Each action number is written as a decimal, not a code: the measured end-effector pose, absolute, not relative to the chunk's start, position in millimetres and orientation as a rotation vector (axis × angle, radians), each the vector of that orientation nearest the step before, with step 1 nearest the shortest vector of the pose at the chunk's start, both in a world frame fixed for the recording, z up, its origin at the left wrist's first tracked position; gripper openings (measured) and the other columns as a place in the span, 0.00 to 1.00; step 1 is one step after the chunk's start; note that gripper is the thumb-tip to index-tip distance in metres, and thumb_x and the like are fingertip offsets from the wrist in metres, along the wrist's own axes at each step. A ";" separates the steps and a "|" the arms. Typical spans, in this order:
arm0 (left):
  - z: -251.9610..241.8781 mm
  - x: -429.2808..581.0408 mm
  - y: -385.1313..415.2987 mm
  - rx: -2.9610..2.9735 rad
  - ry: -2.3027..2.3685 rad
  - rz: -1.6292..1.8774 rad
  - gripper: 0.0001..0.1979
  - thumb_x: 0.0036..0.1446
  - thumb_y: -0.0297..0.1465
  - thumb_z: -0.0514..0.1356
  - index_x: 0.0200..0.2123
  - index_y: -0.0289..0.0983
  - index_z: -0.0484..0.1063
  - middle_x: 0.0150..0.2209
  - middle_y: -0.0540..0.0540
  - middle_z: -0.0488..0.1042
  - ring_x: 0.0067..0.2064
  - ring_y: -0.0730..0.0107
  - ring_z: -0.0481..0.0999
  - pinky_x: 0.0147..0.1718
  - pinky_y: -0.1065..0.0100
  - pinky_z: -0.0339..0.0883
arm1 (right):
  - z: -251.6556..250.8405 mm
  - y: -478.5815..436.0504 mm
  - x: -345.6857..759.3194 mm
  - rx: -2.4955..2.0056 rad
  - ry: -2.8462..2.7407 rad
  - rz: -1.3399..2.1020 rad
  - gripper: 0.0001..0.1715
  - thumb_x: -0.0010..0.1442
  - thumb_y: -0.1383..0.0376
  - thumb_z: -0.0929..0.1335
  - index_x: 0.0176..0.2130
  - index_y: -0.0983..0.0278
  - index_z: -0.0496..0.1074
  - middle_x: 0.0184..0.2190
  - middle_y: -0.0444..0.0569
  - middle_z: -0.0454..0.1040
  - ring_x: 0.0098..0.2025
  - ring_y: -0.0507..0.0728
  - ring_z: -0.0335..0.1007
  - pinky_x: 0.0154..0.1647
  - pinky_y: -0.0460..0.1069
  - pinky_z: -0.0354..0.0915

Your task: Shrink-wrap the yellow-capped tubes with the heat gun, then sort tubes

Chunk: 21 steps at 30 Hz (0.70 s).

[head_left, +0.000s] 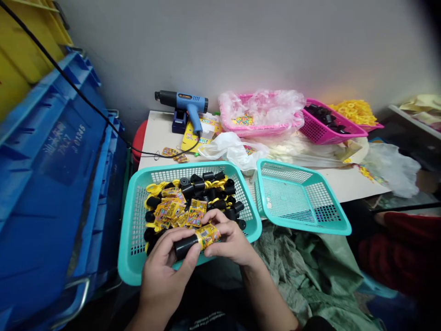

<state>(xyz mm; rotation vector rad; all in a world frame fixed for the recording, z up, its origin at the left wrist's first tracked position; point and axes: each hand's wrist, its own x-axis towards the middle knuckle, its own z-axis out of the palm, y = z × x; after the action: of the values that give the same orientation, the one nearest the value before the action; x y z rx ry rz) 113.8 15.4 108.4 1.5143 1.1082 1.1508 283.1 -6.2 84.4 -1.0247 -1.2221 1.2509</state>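
My left hand (pixel 164 271) grips a small black cylinder (pixel 185 246) by its left end. My right hand (pixel 230 239) pinches a yellow printed label sleeve (pixel 207 235) that sits around the cylinder's right end. Both hands hover over the near edge of a teal basket (pixel 135 250). That basket holds several black cylinders, yellow rings and orange-yellow label sleeves (pixel 179 211).
A second teal basket (pixel 299 197), tilted, lies to the right. On the white table (pixel 156 133) behind stand a blue heat gun (pixel 188 108), pink baskets (pixel 327 126), plastic bags and yellow rings (pixel 354 111). Blue crates (pixel 51 184) stack at left. A red sleeve (pixel 406 243) is at right.
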 end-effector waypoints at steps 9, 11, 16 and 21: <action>97.7 109.8 13.0 1.386 1.121 1.049 0.08 0.50 0.35 0.66 0.35 0.42 0.76 0.35 0.50 0.77 0.39 0.69 0.78 0.40 0.73 0.73 | 77.3 0.7 283.1 -0.808 -1.163 1.488 0.15 0.45 0.60 0.79 0.30 0.65 0.77 0.43 0.46 0.64 0.44 0.51 0.64 0.52 0.48 0.59; 99.6 109.3 11.4 1.321 1.169 1.024 0.10 0.49 0.38 0.67 0.35 0.41 0.76 0.35 0.49 0.77 0.40 0.67 0.77 0.40 0.72 0.73 | 77.4 2.6 283.6 -0.767 -1.166 1.506 0.15 0.44 0.60 0.79 0.30 0.65 0.77 0.42 0.45 0.64 0.43 0.50 0.63 0.51 0.47 0.59; 110.3 115.5 11.1 1.071 1.220 0.906 0.19 0.48 0.47 0.66 0.37 0.40 0.74 0.38 0.47 0.75 0.43 0.63 0.75 0.40 0.69 0.72 | 79.1 4.7 282.8 -0.883 -1.199 1.381 0.14 0.46 0.60 0.78 0.33 0.64 0.78 0.41 0.46 0.66 0.45 0.51 0.64 0.52 0.48 0.60; 116.9 115.1 13.6 0.901 1.094 0.801 0.25 0.47 0.47 0.67 0.46 0.40 0.73 0.46 0.44 0.75 0.45 0.60 0.76 0.33 0.70 0.74 | 77.6 5.1 282.4 -0.953 -1.205 1.348 0.16 0.50 0.56 0.76 0.32 0.65 0.76 0.41 0.48 0.67 0.45 0.52 0.65 0.52 0.50 0.61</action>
<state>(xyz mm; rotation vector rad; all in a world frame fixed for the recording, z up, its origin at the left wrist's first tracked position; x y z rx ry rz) 115.1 13.6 116.9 0.9006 1.0945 0.8010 282.4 5.1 77.6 -0.9529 -1.2051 1.3485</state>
